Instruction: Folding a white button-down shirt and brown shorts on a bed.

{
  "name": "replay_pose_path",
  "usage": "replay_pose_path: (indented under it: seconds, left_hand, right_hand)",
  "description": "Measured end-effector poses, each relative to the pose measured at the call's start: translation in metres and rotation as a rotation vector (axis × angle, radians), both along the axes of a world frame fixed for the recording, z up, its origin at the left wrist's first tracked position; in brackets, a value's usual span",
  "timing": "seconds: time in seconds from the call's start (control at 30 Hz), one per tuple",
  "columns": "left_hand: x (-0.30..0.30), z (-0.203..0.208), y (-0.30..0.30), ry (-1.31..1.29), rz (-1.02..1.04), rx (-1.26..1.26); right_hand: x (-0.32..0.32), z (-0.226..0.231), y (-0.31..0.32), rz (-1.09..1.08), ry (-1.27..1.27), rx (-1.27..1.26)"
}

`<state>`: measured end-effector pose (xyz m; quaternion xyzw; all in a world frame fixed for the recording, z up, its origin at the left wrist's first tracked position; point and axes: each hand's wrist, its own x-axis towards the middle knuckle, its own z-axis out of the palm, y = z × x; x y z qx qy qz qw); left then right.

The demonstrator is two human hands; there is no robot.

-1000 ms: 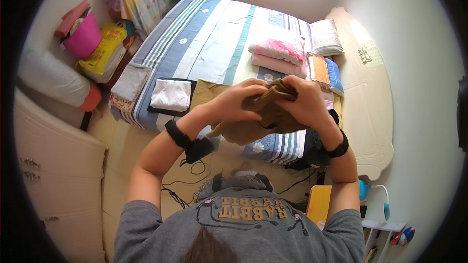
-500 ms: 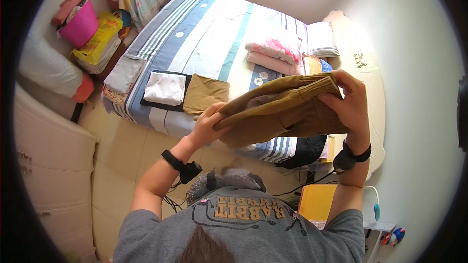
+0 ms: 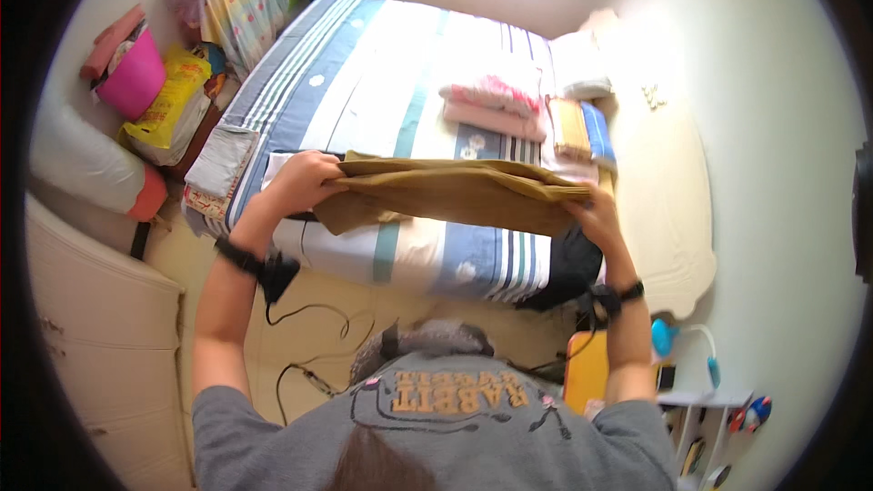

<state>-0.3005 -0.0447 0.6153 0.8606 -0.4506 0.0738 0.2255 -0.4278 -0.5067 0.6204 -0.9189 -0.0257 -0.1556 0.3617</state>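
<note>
A pair of olive-brown trousers (image 3: 455, 193) with an elastic-looking waist is stretched sideways between my hands, above the near side of the bed. My left hand (image 3: 305, 184) is closed on one end, fingers over the top edge. At the other end my right hand (image 3: 593, 215) pinches the cloth near its corner. The fabric hangs in a long, narrow, doubled strip. Behind my left hand a white folded garment (image 3: 277, 161) peeks out on the bed; the cloth and hand cover most of the folded pieces there.
On the striped bedspread (image 3: 364, 64) lie a grey folded garment (image 3: 220, 162), a folded pink-and-white quilt (image 3: 494, 107) and a pillow (image 3: 580, 64). Black cloth (image 3: 573, 268) drapes over the near right corner. A pink bucket (image 3: 133, 77) stands at left, a pale cabinet (image 3: 100, 327) nearer. Cables hang from my left wrist.
Both hands have spread apart, the left moving left and away, the right slightly left and lower. The trousers have gone from a bunched, tilted shape to a nearly level strip.
</note>
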Motion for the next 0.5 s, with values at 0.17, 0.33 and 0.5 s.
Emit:
replay_pose_path:
  seconds: [0.17,0.33,0.5]
  left_hand:
    - [0.019,-0.043,-0.008,0.15,0.0,-0.038]
    - [0.022,-0.048,-0.029,0.325,0.051,-0.084]
    - [0.015,-0.059,-0.055,0.484,-0.027,-0.066]
  right_hand:
    - [0.01,-0.039,-0.008,0.002,-0.113,0.074]
    - [0.005,-0.071,-0.026,-0.042,-0.04,0.403]
    - [0.002,-0.079,-0.041,-0.085,0.079,0.327]
